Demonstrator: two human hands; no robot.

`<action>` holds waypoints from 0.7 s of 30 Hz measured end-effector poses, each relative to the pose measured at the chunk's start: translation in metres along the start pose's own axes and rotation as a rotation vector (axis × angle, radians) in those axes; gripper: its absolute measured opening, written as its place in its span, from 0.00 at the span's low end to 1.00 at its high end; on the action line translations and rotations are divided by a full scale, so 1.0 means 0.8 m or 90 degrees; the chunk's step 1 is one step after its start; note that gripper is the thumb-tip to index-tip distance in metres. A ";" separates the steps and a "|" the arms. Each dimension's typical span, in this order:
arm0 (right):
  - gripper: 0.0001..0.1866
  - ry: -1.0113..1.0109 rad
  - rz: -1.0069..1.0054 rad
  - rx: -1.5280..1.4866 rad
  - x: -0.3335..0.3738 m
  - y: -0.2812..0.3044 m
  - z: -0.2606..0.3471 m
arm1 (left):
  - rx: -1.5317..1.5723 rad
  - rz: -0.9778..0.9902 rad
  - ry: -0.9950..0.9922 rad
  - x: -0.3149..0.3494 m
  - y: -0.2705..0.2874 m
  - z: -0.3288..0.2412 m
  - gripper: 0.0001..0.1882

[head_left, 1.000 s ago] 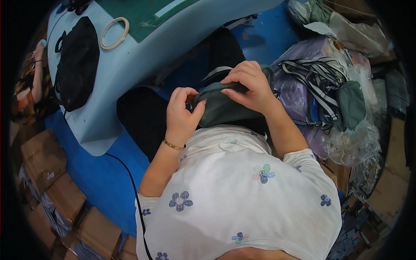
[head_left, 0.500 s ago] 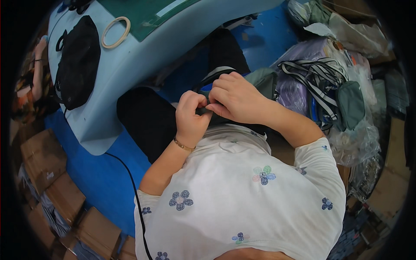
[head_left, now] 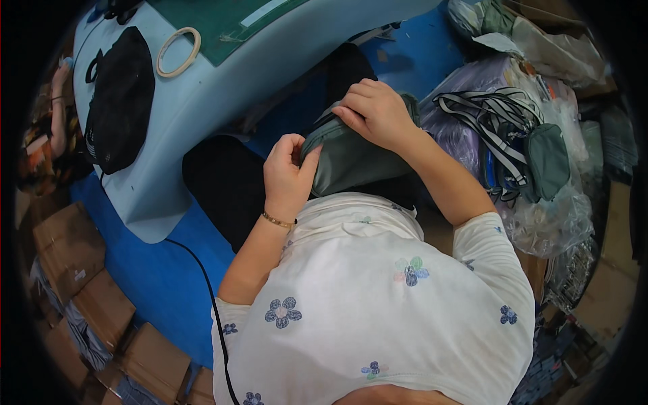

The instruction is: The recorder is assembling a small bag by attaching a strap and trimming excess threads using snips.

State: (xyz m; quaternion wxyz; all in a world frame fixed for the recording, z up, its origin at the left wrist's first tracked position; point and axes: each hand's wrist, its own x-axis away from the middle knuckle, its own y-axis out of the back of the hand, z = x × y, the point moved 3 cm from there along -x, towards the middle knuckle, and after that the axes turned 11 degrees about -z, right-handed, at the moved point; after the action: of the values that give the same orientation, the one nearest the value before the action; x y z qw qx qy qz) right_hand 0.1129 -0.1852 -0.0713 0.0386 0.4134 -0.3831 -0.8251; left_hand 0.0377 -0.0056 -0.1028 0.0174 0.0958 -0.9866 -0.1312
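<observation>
A grey-green fabric bag [head_left: 351,162] lies across my lap, its long upper edge turned toward the table. My left hand [head_left: 286,177] is closed on the bag's left end, thumb on the near side and fingers curled over the edge. Along the upper edge, my right hand [head_left: 379,116] is closed with bent fingers. What its fingertips pinch is hidden beneath the hand; the palm sits against the bag.
A pale blue table [head_left: 196,108] curves across the upper left, with a black bag [head_left: 123,101], a tape roll [head_left: 179,52] and a green mat [head_left: 216,27]. Striped straps [head_left: 493,125] and another grey-green bag [head_left: 548,162] lie on wrapped goods at right. Cardboard boxes [head_left: 71,236] line the lower left.
My hands were close together over my lap and have moved apart, the right one up and away. More of the grey-green bag now shows between them.
</observation>
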 end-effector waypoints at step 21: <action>0.14 -0.401 -0.115 0.040 0.040 0.017 -0.071 | 0.377 0.163 0.243 -0.037 -0.007 0.051 0.10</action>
State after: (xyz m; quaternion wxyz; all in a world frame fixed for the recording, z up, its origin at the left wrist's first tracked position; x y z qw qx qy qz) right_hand 0.1292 -0.2411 -0.1035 -0.1678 0.1711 -0.3633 -0.9003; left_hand 0.0655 0.0056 -0.1442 0.1887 -0.0050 -0.9648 0.1832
